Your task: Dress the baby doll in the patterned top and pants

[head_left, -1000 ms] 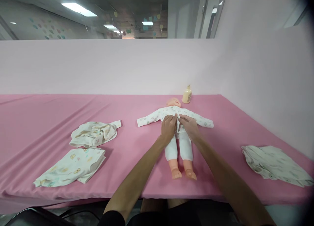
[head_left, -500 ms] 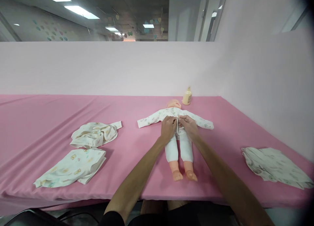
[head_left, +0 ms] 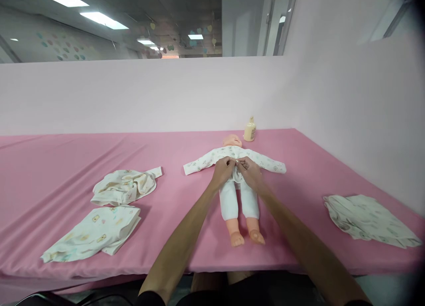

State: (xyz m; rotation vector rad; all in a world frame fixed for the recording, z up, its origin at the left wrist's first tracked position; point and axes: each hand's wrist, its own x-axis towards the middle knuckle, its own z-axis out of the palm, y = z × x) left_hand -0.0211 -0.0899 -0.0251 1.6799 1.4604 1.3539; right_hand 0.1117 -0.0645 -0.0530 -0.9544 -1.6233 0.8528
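A baby doll [head_left: 237, 239] lies on its back with its feet towards me, in white trousers [head_left: 229, 202] and a white printed shirt [head_left: 206, 161] with its sleeves spread wide. Over the doll's chest, my left hand [head_left: 224, 169] is closed in a pinch on the shirt's white tie [head_left: 236, 162]. My right hand [head_left: 249, 170] pinches the same tie from the other side, the fingertips of both hands almost touching. A pale loop of cloth hangs just below them. My fingers partly hide the shirt's front.
Two printed baby garments, a crumpled shirt [head_left: 124, 186] and a folded piece [head_left: 93, 233], lie at the left. Another folded cloth [head_left: 370, 219] lies at the right. A cream pump bottle [head_left: 250, 130] stands beyond the doll's head, near the white wall [head_left: 149, 98]. Pink cloth [head_left: 172, 217] covers the table.
Both hands stay at the doll's chest. The fingertips have drawn closer together, and the long white tie end that hung between them shows less. The view has shifted slightly.
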